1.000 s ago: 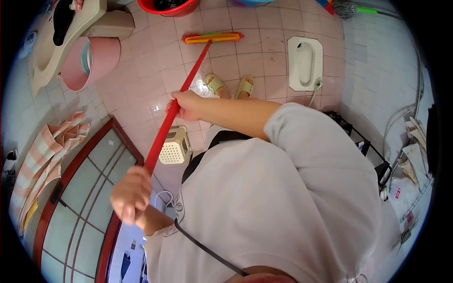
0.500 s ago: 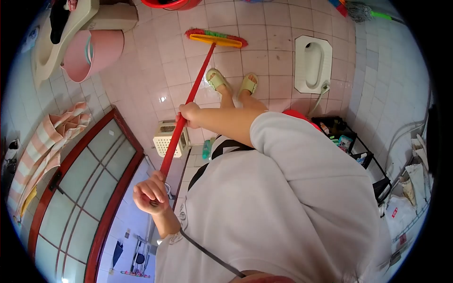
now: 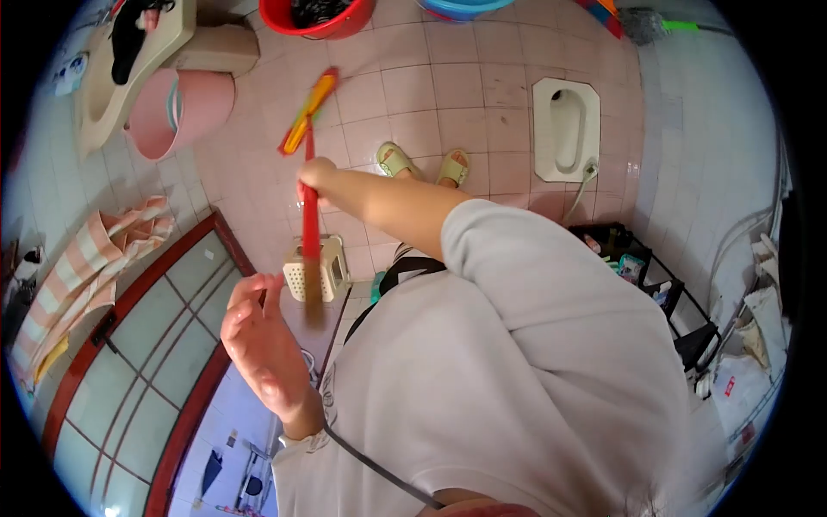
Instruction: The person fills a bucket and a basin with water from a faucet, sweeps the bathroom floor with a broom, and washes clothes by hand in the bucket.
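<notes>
My right hand (image 3: 317,175) is wrapped round the red handle of a broom (image 3: 311,215), a little below its head. The yellow broom head (image 3: 308,116) has red and green bristles and is angled over the pink floor tiles, ahead and to the left of my feet. Motion blurs the handle's brownish lower end. My left hand (image 3: 267,345) is open beside that end, fingers raised and apart from the handle, with nothing in it. Beneath the handle on the floor stands a beige stool with holes (image 3: 317,269).
A squat toilet (image 3: 566,131) is set in the floor to the right. Ahead are a red bucket (image 3: 317,26) and a blue basin (image 3: 465,9). At left are a pink bin (image 3: 194,112), a washbasin (image 3: 103,108) and a glass-paned door (image 3: 146,345). A black rack (image 3: 680,319) stands at right.
My left hand has let go of the broom handle and opened. My right hand has moved left and forward with the broom, whose head has swung left and turned.
</notes>
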Tool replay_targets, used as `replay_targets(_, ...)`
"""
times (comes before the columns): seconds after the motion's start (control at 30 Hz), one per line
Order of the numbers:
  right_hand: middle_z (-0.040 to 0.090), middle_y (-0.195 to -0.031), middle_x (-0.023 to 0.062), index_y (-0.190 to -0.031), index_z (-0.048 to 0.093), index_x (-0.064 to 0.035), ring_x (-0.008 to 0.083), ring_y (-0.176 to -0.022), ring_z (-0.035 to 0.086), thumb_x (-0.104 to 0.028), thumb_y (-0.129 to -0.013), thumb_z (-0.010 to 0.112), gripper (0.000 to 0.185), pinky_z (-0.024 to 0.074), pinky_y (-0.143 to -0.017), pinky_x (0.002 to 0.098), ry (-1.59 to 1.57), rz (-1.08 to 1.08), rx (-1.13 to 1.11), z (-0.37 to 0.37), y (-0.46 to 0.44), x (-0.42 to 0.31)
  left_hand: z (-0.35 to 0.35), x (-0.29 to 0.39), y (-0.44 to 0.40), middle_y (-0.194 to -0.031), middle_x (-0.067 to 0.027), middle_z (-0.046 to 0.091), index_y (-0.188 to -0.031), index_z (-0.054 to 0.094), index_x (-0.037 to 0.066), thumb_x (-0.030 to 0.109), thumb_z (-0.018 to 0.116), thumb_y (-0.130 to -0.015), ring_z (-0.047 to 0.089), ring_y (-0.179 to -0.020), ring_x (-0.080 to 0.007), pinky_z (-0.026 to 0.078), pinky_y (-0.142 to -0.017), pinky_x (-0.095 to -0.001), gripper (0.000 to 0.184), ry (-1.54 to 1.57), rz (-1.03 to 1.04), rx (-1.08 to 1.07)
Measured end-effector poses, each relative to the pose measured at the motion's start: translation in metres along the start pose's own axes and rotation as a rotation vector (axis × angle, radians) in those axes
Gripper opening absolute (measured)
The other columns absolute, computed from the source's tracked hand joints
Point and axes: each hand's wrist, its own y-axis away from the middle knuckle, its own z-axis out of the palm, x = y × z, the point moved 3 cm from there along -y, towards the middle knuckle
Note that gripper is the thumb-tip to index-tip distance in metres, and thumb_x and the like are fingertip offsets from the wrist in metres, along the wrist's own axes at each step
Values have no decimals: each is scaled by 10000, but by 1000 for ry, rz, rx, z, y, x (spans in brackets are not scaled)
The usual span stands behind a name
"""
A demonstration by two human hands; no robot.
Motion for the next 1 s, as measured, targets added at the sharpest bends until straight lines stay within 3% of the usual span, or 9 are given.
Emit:
replay_targets(0.13,459,-492,73,-645,456,-37,189,-389,457,-116,-736,498,128,395,-391,321,-121,-83,-151,-71,-33,-12,8,-10,-5,-1159,-177,390,-1128,418,76,392,581,-722,399,-1062,-292,294,-916,-448,540,-30,-30,-6)
replay_targets(0.27,514,-550,40,-590,526,-86,126,-408,446,-233,-762,530,226,361,-380,272,568,-78,-24,-163,-24,-9,6,-21,-4,-1098,-171,450,-1105,437,47,246,549,-771,455,-1003,-278,317,-905,-403,405,29,-131,-15)
replay_targets(0.33,502,-550,-2,-605,525,-100,81,-395,399,-310,-763,563,266,341,-363,227,241,-232,-52,-227,50,-4,-3,-24,-2,-1068,-169,472,-1090,442,26,167,517,-790,476,-971,-262,339,-886,-387,339,68,-112,-3)
replay_targets(0.43,385,-461,-41,-558,421,-146,57,-349,327,-289,-805,520,301,256,-316,216,235,58,-212,-295,133,-6,-15,-25,5,-991,-146,520,-1020,465,7,55,517,-785,509,-902,-222,389,-832,-356,245,126,-167,109)
replay_targets(0.57,409,-595,-27,-805,423,-73,10,-415,364,-139,-836,494,102,314,-329,141,-243,280,54,-344,191,-12,-20,-23,12,-985,-120,539,-1014,471,2,-59,489,-764,521,-908,-197,401,-833,-322,258,117,-206,128)
replay_targets(0.8,438,-605,22,-765,389,-23,79,-464,462,-77,-828,443,99,432,-429,169,-460,331,-150,-226,177,-120,17,-8,-5,-1090,-109,491,-1103,432,4,-91,569,-683,465,-1044,-195,351,-911,-331,452,-77,-34,-169)
replay_targets(0.87,426,-626,39,-683,416,-23,113,-551,488,-25,-775,431,93,443,-489,205,-169,188,-351,-175,138,-129,34,-3,-21,-1147,-111,453,-1168,379,16,-68,615,-658,436,-1087,-192,337,-924,-344,568,-188,102,-199)
replay_targets(0.93,551,-719,12,-775,540,-80,92,-591,519,-191,-789,471,131,422,-523,209,191,-28,-337,-131,89,-109,44,1,-35,-1123,-119,455,-1144,368,23,-51,635,-655,452,-1045,-179,329,-929,-348,562,-133,208,-20)
replay_targets(1.0,487,-693,52,-761,466,-25,161,-548,477,-67,-762,412,68,436,-510,267,76,-199,-482,-45,105,-91,40,-8,-47,-1070,-117,478,-1087,373,31,-33,644,-668,478,-979,-160,336,-920,-342,503,79,279,165)
